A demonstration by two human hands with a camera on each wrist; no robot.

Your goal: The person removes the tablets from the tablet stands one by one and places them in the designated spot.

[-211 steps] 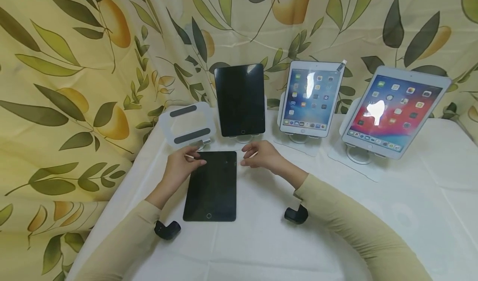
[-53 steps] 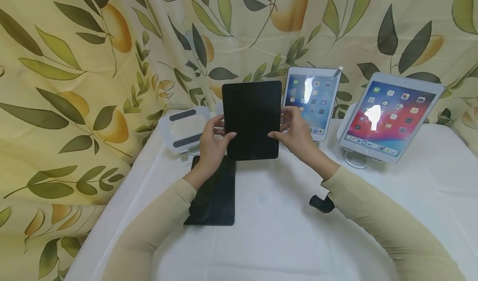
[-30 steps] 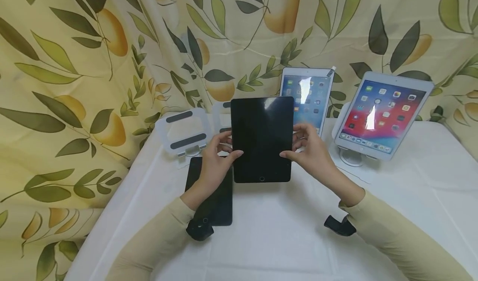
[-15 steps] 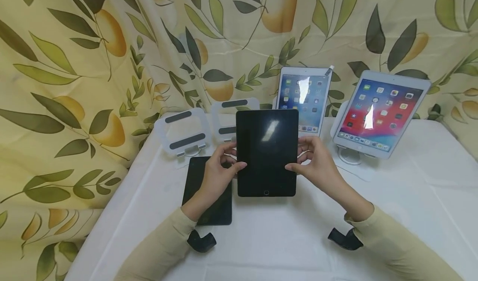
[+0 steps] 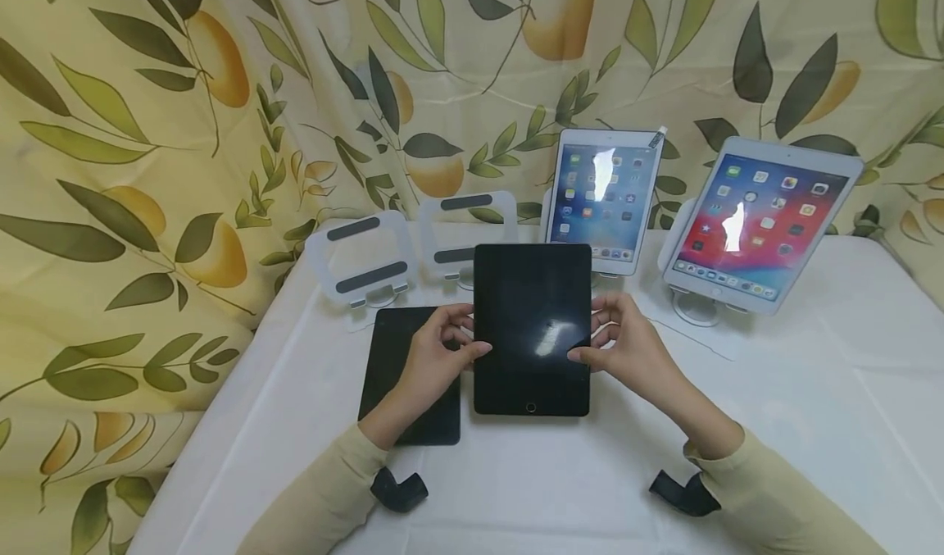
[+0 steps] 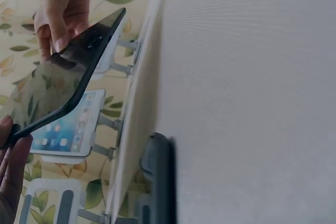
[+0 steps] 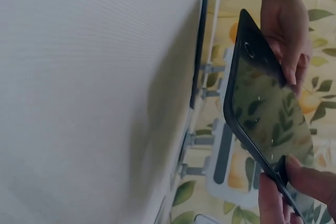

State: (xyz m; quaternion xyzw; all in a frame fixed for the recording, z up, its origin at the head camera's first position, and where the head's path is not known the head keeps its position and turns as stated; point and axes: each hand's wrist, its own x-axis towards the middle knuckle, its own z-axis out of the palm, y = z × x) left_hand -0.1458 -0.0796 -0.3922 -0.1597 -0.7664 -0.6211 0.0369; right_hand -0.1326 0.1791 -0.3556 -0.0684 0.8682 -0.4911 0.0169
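Both hands — left hand [image 5: 435, 357] and right hand [image 5: 627, 350] — pinch the dark tablet [image 5: 533, 325] by its side edges, tilted above the worktop [image 5: 774, 424] beside a second dark tablet [image 5: 391, 350]. Likely mid-lowering — next calls for laying it flat gently.

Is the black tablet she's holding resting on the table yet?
Apart. The right wrist view shows the held tablet tilted in the air, with open space between it and the table.

Dark tablets [image 5: 532, 325]: two. Lit tablets [image 5: 603, 198]: two. Empty stands [image 5: 366, 260]: two. Hands [image 5: 431, 358]: two.
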